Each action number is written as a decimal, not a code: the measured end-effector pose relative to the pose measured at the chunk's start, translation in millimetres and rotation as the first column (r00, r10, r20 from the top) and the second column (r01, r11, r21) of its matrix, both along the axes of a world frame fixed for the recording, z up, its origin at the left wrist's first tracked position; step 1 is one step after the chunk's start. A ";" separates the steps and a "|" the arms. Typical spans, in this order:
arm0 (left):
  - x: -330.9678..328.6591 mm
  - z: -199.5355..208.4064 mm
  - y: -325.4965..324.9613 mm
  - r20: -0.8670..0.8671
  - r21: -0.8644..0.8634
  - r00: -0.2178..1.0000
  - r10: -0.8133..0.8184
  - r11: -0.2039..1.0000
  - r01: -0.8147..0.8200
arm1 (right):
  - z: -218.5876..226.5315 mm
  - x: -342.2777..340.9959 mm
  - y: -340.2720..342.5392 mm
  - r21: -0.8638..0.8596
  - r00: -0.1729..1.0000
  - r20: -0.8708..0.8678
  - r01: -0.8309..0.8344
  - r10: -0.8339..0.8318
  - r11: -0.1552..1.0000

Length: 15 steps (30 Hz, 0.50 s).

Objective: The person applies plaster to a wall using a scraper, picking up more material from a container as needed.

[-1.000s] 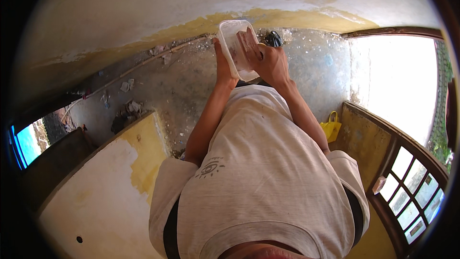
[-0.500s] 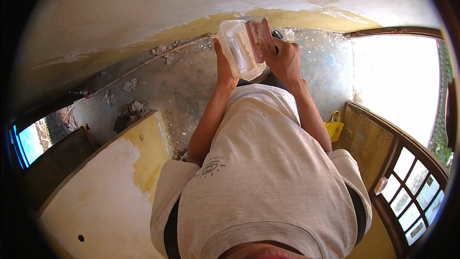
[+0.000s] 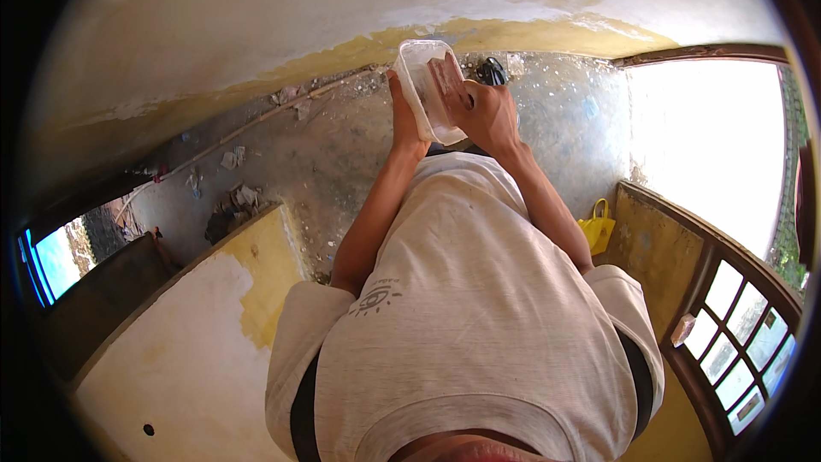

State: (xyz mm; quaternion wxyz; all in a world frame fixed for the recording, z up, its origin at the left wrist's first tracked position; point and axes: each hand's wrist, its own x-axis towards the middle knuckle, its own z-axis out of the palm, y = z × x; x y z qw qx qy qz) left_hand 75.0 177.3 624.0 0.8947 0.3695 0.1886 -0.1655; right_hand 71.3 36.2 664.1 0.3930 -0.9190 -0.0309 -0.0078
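My left hand (image 3: 408,120) is closed on the left side of a whitish translucent plastic tub (image 3: 409,77), its thumb up along the wall. White residue coats the inside of the tub. In my right hand (image 3: 493,117) is a reddish-brown flat scraper (image 3: 448,85), gripped with the fingers wrapped round it. The scraper's blade reaches down inside the tub's open top, near its right wall. My right fingers partly cover the scraper, and how much of the white stuff lies beneath it I cannot tell.
A patchy white and yellow wall (image 3: 359,0) stands close ahead. On the speckled floor (image 3: 342,145) lie a long pole (image 3: 256,120), paper scraps (image 3: 233,156) and a black object (image 3: 491,71). A yellow bag (image 3: 598,227) stands to the right by a low wall. A paned window (image 3: 744,342) is beyond it.
My right hand has moved left and slightly down, taking the scraper from over the tub's right rim into the tub. The tub has tilted and turned a little in my left hand.
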 end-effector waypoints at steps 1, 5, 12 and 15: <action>0.4 2.1 -2.4 -0.025 -0.002 0.999 0.046 0.999 -0.046 | 3.5 -1.2 -1.3 0.001 1.000 0.001 0.000 0.000 1.000; 2.2 2.1 -4.2 0.037 0.009 0.998 0.042 0.999 -0.042 | 4.1 -3.4 2.0 0.039 0.998 0.029 0.048 -0.049 0.998; 9.1 3.8 -14.0 0.037 0.011 0.996 0.077 0.997 -0.077 | 9.4 3.5 -8.1 0.028 0.996 0.057 0.061 -0.062 0.998; 14.4 -0.3 -16.9 0.037 0.031 0.999 0.033 0.999 -0.034 | -4.2 12.2 -10.7 -0.017 0.998 0.047 -0.028 0.029 0.999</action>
